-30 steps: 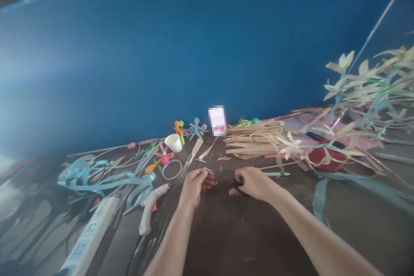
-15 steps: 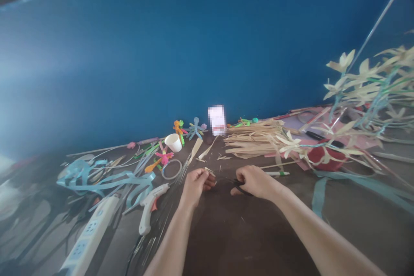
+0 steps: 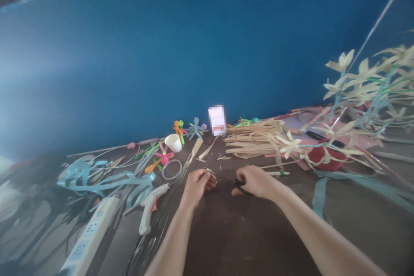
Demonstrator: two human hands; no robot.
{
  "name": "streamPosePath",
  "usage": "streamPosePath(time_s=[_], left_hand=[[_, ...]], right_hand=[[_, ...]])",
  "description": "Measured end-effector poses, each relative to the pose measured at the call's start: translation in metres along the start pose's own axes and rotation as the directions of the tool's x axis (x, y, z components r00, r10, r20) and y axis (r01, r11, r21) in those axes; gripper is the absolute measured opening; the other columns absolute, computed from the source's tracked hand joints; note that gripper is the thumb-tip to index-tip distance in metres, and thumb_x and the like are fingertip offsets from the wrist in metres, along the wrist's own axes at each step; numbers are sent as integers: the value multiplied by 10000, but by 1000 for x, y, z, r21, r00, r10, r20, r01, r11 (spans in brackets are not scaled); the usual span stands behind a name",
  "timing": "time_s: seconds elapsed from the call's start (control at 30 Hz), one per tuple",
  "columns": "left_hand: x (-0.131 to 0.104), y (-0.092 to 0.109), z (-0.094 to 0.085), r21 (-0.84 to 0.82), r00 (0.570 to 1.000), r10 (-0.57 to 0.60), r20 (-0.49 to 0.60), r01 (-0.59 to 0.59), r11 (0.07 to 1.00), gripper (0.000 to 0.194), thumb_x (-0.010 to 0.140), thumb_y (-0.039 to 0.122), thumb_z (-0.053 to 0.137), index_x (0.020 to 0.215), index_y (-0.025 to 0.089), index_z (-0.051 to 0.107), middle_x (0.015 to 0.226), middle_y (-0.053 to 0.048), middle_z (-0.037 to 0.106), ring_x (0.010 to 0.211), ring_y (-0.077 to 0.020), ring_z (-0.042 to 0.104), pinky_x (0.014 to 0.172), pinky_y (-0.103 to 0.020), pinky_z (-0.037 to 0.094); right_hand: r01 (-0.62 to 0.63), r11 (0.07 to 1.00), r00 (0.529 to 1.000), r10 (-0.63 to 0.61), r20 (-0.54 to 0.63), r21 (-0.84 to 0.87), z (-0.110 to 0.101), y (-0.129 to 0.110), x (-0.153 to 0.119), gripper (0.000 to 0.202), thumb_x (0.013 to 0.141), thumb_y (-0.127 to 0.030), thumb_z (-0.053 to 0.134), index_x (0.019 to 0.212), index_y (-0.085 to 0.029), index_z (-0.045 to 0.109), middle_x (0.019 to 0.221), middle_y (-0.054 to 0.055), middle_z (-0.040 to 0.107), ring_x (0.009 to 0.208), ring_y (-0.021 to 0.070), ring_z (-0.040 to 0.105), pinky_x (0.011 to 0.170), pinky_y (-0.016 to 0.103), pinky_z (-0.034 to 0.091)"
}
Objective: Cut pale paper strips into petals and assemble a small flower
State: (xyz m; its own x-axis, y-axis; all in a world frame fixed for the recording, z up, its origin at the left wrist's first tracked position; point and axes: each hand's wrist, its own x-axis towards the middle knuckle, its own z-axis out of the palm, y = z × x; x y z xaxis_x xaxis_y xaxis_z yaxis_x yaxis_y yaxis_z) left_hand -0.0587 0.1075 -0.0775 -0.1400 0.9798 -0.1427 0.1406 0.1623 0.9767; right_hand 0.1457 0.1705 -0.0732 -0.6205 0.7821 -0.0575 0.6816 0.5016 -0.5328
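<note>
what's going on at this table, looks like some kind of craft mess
A person works at a cluttered dark table against a blue wall. The right hand holds black scissors, pointed toward a small pale strip pinched in the left hand. Around them lie a glue gun, a power strip, light blue ribbons, a tape ring, a white cup and a pile of dried leaf strips. Pale leaf flowers stand in a red pot on the right.

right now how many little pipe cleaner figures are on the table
3 that I can make out: an orange figure and a blue figure by the wall behind the white cup, and a pink figure in front of it. More may hide in the clutter.
</note>
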Motion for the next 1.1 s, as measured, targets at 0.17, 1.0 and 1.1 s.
streamPosePath(time_s=[0.17, 1.0, 1.1], left_hand=[[0, 1, 0, -26, 1000, -3, -5, 3, 1000, 263, 744, 355, 459, 697, 125, 577, 661, -64, 620, 577, -139, 585, 499, -206, 409], [0, 0, 1, -27, 1000, -7, 3, 7, 1000, 230, 734, 330, 473, 692, 123, 565, 657, -61, 617, 613, -150, 599, 510, -202, 416], [0, 0, 1, -58, 1000, -16, -24, 15, 998, 223, 722, 333, 489, 694, 124, 561, 668, -58, 614, 626, -153, 604, 505, -195, 413]], right_hand=[[2, 999, 1000, -3, 6, 49, -1, -1, 0, 450, 507, -617, 587, 542, -180, 487, 495, -41, 475, 470, 81, 378, 428, 198, 201], [28, 997, 1000, -28, 0, 68, -1, -1, 0, 479, 489, -646, 575, 529, -180, 474, 478, -40, 469, 457, 78, 363, 422, 198, 196], [21, 997, 1000, -21, 3, 74, -1, -1, 0, 478, 491, -642, 577, 520, -179, 465, 461, -47, 448, 447, 74, 350, 416, 197, 193]])
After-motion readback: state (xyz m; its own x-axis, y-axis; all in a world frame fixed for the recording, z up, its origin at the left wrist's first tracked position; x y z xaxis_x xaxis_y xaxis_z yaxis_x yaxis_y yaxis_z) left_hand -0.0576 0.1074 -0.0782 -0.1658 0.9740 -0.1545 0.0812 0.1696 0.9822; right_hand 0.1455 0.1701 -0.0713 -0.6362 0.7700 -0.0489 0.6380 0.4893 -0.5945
